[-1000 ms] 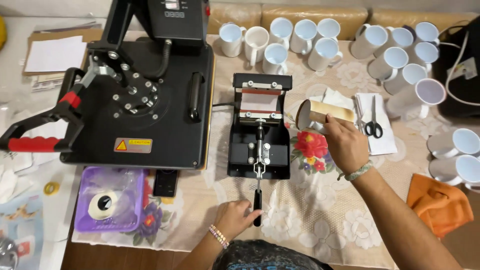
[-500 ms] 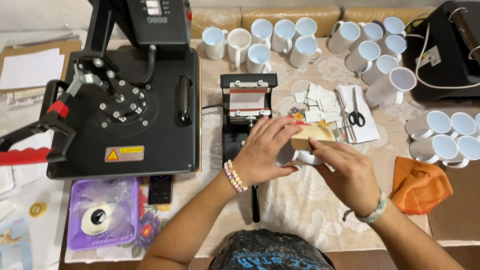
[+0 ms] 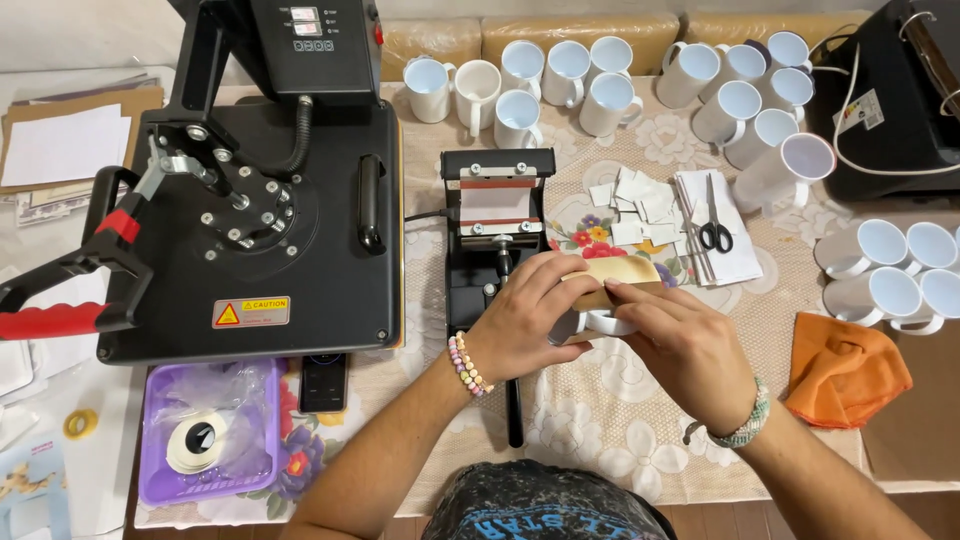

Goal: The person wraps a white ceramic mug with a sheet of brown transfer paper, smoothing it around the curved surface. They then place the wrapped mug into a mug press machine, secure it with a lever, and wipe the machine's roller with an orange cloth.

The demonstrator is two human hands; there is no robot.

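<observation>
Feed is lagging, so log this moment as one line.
left hand: on wrapped mug | right hand: pressing paper wrap on white mug | place: in front of mug press | scissors: untouched

Flat heat press (image 3: 260, 230), scissors (image 3: 714, 234), orange cloth (image 3: 845, 368)

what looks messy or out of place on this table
Little stands out. Paper scraps lie loose beside the scissors, and an orange cloth sits crumpled at the right. Both hands hold a paper-wrapped mug; nothing looks spilled or broken.
</observation>
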